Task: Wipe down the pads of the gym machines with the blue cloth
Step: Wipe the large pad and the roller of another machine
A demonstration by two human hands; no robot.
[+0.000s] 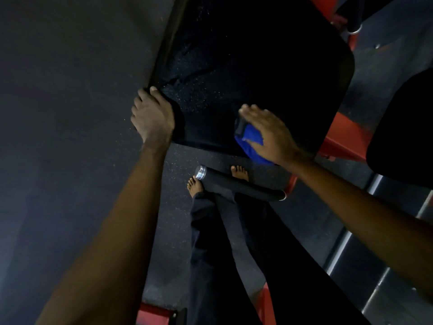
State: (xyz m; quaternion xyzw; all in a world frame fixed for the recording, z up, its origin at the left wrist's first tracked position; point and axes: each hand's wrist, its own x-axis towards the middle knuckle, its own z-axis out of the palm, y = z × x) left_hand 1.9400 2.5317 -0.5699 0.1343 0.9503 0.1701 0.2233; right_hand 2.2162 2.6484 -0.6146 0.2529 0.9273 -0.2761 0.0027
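1. Flatly, the right hand (267, 134) presses the blue cloth (248, 143) with straight fingers against the black pad (257, 66), near its lower edge.
2. The left hand (152, 116) curls its fingers round the pad's left corner.

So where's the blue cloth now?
Head view, right of centre: crumpled blue cloth under the right hand, at the near edge of the black pad.

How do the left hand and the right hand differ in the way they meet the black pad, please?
The left hand grips the near left corner of the black pad, fingers curled round its edge; the right hand lies flat, fingers straight. The left hand touches the pad bare, while the right hand presses the blue cloth onto it. Both are on the same pad.
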